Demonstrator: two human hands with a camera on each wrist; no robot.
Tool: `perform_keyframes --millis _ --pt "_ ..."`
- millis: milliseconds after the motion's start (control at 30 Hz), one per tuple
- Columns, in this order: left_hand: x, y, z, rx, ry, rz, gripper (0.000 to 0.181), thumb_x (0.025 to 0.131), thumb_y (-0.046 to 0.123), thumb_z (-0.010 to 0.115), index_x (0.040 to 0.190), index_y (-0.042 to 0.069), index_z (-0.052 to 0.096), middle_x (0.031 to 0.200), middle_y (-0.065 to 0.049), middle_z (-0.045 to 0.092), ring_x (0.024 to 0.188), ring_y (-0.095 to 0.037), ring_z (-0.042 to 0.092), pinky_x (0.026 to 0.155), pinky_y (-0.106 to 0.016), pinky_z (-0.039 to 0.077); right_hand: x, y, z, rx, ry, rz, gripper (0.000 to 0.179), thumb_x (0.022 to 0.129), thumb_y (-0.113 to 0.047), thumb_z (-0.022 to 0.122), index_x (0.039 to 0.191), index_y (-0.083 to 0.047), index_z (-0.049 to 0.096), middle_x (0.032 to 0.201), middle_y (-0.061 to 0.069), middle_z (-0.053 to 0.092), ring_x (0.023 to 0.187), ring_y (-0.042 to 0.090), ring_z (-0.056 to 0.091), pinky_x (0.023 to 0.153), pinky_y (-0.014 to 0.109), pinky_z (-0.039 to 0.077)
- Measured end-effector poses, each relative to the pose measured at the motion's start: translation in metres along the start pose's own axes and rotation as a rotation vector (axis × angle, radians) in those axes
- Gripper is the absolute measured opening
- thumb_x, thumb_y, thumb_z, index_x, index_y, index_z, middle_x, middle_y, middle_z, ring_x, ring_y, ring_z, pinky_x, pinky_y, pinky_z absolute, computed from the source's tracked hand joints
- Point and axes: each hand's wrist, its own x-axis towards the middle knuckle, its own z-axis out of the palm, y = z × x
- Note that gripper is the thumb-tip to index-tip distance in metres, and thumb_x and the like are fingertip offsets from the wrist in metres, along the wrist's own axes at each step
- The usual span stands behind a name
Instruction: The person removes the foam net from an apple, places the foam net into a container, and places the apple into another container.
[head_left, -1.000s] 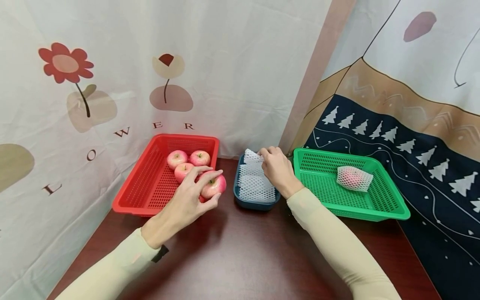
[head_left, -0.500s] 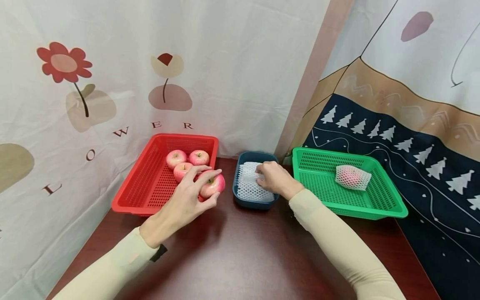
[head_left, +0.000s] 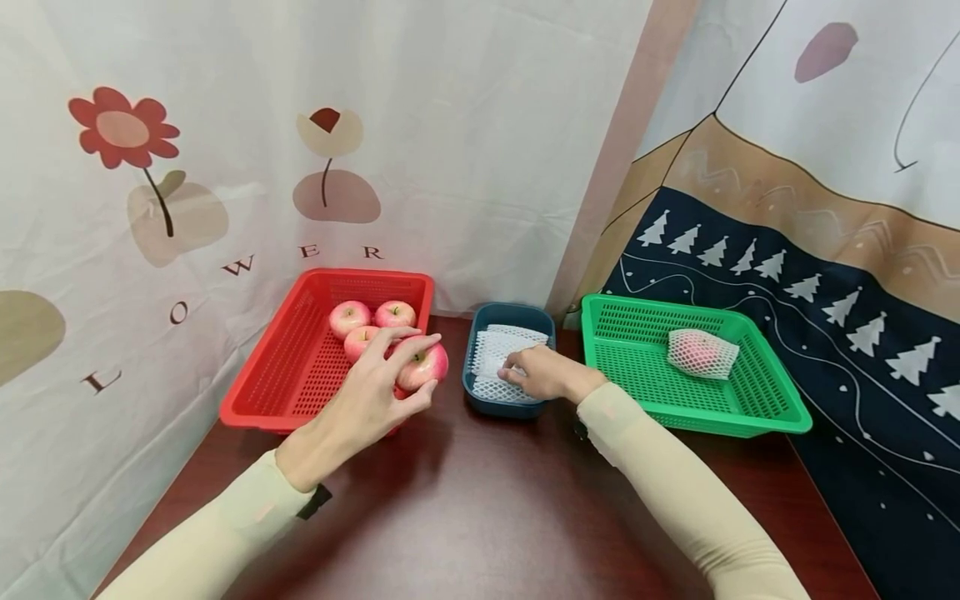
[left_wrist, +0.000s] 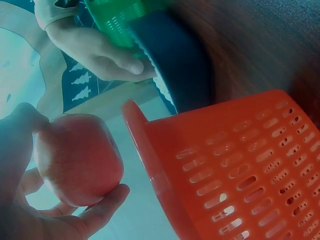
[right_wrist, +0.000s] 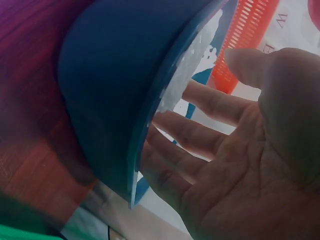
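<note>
My left hand (head_left: 360, 408) grips a red-pink apple (head_left: 429, 368) between fingers and thumb, beside the right wall of a red basket (head_left: 251, 375). The left wrist view shows the apple (left_wrist: 80, 160) held up past the basket's rim. Several more apples (head_left: 350, 319) sit in that basket. My right hand (head_left: 546, 373) reaches over a dark blue bin (head_left: 501, 410) holding white foam net sleeves (head_left: 498, 354). Its fingertips are down at the sleeves. From the right wrist, the fingers (right_wrist: 195, 135) go over the bin's rim, nearly straight, with the thumb standing apart.
A green basket (head_left: 780, 387) stands to the right with one apple in a foam net (head_left: 702, 353) inside. All the containers rest on a dark red-brown table (head_left: 480, 517). Printed curtains (head_left: 480, 150) hang close behind them.
My right hand has moved down and nearer along the bin, and the sleeve end that was lifted at its far side now lies flat. My left hand keeps hold of the apple, nearly still.
</note>
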Motion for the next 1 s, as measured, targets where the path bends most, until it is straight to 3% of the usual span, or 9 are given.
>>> perform_keyframes --millis 467,700,1000 --pt "0.003 -0.002 -0.007 0.009 -0.015 -0.021 0.067 0.090 0.016 0.096 0.153 0.014 0.073 0.156 -0.018 0.063 0.144 -0.037 0.062 0.101 -0.057 0.072 -0.013 -0.001 -0.002 -0.086 0.131 0.061 0.050 0.122 -0.044 0.060 0.159 -0.012 0.071 0.162 0.016 0.070 0.150 0.034 0.068 0.126 0.058 0.058" --pt "0.007 -0.006 -0.011 0.034 0.004 -0.010 0.066 0.090 0.015 0.096 0.152 0.013 0.074 0.151 -0.019 0.065 0.140 -0.036 0.063 0.102 -0.058 0.071 -0.023 -0.002 -0.008 -0.123 0.243 0.014 0.049 0.121 -0.041 0.062 0.158 -0.010 0.071 0.160 0.018 0.070 0.143 0.034 0.072 0.118 0.056 0.064" --pt "0.012 -0.013 -0.019 0.041 -0.055 -0.092 0.071 0.091 0.019 0.096 0.157 0.016 0.070 0.155 -0.021 0.065 0.141 -0.038 0.063 0.102 -0.062 0.071 -0.036 0.003 -0.012 -0.125 0.385 -0.047 0.046 0.119 -0.037 0.068 0.154 -0.009 0.073 0.149 0.016 0.074 0.138 0.035 0.072 0.113 0.054 0.066"
